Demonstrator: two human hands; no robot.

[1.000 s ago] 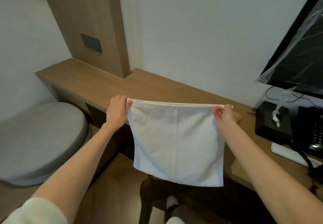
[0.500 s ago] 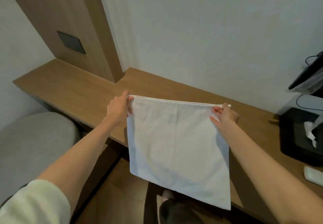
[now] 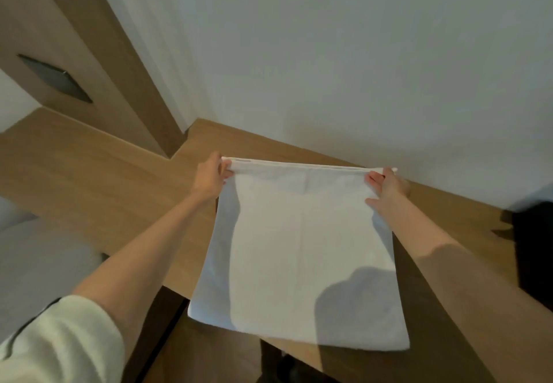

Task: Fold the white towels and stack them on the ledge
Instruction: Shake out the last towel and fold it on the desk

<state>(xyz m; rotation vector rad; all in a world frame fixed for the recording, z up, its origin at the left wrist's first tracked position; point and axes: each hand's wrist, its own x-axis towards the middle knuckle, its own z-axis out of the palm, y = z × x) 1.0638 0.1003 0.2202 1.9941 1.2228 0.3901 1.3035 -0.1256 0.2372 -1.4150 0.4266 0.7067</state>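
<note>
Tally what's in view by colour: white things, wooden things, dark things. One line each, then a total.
White: 2, the towel held by the left hand and right hand, and the wall
Wooden: 2, the ledge and the upright panel
Dark: 2, the wall plate and a blurred black object
Total: 6

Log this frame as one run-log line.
stage: laying towel out | left hand: grip on far-left corner | right hand: grip on far-right corner | white towel: spread over ledge edge, unfolded
</note>
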